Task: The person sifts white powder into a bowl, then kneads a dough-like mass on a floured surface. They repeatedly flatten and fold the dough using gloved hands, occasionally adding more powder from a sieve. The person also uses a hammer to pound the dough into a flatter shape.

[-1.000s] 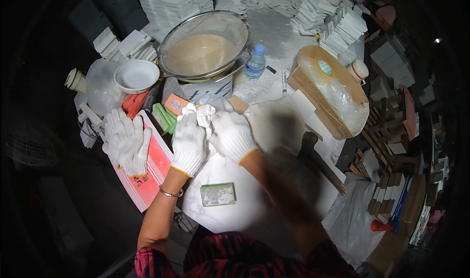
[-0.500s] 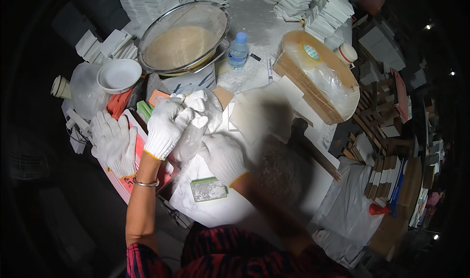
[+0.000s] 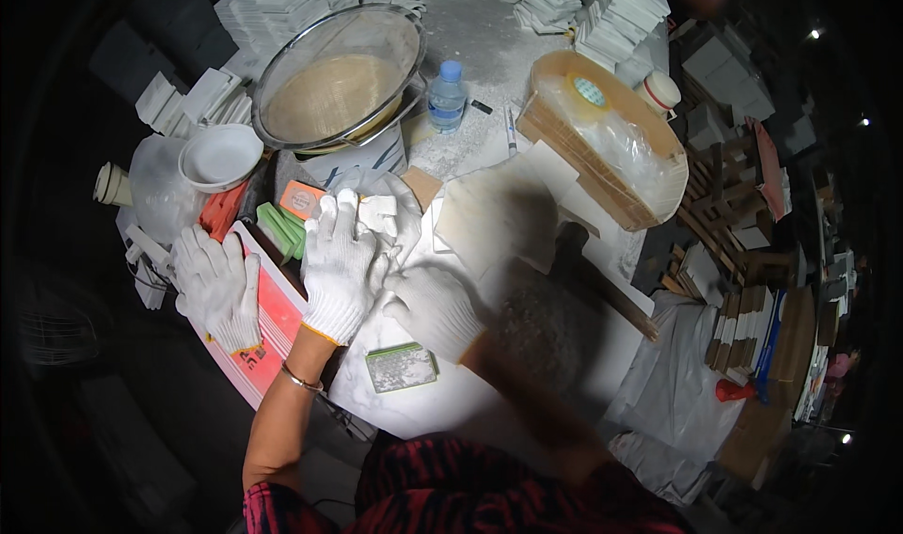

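A white bundle lies on crumpled clear plastic on the table, just beside the fingers of the gloved left hand. That hand is palm down with its fingers stretched out, closed around nothing that shows; its thumb side touches the plastic. The gloved right hand sits low to the right, fingers partly curled; whether it grips anything cannot be told. Just below it lies a green-edged block with a dusty, speckled top.

Left of the left hand are green blocks and an orange box. A spare white glove rests on a pink-and-white box. To the right lie a pale stone slab and a hammer.

Farther back, a large round sieve leans over a tub, with a white bowl to its left and a blue-capped bottle to its right. Beyond a marker stands an open cardboard box holding clear plastic. White tiles are stacked at the far left.
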### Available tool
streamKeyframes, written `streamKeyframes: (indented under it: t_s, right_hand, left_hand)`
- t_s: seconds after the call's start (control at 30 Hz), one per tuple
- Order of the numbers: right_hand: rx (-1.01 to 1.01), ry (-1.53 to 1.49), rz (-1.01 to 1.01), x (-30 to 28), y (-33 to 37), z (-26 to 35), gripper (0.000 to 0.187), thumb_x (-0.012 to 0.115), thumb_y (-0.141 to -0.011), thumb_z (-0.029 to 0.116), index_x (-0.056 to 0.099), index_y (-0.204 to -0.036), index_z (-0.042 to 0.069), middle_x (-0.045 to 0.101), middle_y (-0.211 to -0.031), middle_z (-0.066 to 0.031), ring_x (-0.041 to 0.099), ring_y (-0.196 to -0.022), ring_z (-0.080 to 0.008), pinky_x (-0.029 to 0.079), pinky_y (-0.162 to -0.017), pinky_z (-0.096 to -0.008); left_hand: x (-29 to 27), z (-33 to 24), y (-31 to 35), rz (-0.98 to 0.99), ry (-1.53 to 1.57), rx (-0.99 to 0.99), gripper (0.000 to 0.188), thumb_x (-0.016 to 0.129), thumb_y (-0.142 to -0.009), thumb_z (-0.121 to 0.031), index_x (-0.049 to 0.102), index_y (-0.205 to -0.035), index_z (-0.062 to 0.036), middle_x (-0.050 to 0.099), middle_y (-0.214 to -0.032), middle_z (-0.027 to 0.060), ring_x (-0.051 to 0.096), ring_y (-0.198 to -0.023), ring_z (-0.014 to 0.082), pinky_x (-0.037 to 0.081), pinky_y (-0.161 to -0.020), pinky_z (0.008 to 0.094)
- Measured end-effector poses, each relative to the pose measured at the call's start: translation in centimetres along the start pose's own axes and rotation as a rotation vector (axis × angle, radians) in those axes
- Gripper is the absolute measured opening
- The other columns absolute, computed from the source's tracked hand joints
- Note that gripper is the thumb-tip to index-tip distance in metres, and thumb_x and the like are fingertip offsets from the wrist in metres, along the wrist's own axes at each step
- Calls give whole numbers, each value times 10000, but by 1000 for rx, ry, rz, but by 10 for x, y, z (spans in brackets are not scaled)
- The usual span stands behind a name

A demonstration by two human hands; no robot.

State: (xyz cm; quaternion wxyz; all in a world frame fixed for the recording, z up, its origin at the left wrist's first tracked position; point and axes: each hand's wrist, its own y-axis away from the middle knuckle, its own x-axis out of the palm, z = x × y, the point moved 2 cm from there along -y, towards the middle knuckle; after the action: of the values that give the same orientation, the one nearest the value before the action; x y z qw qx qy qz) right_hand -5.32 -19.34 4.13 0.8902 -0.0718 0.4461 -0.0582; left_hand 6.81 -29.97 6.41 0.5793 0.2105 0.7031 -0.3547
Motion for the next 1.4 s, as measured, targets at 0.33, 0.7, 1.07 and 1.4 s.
streamKeyframes:
  t_s: [0.33, 0.7, 1.07, 1.4]
  right_hand:
    - [-182, 182, 305, -11, 67, 50, 721, 824, -726, 359, 587, -1314, 15, 644, -1184, -155, 607, -1128, -337, 453, -1023, -470]
    - [-182, 124, 278, -14, 54, 38, 673, 863, -681, 318, 599, -1233, 38, 666, -1074, -104, 672, -997, -269, 544, -834, -396]
    - [-110, -33, 195, -15, 48, 35, 709, 856, -683, 378, 608, -1241, 19, 672, -1102, -156, 675, -978, -330, 547, -838, -445]
    - [12, -66, -122, -26, 26, 26, 771, 853, -674, 394, 626, -1303, 9, 694, -1135, -191, 674, -998, -367, 544, -855, -451]
  left_hand:
    - [13, -2, -5, -16, -44, 96, 367, 753, -776, -288, 700, -985, 9, 466, -1473, 269, 375, -1427, 460, 396, -1093, 561]
    - [-35, -1, 6, 51, 94, 59, 345, 710, -851, -238, 681, -1146, -61, 560, -1355, 202, 534, -1264, 400, 440, -1048, 521]
    - [-40, 20, 11, 156, 9, 57, 270, 716, -829, -173, 701, -1086, -89, 656, -1095, 150, 623, -1025, 359, 516, -913, 463]
    - [-25, 25, 32, 226, -4, 94, 284, 748, -814, -192, 717, -1066, -65, 654, -1083, 161, 641, -986, 357, 517, -901, 455]
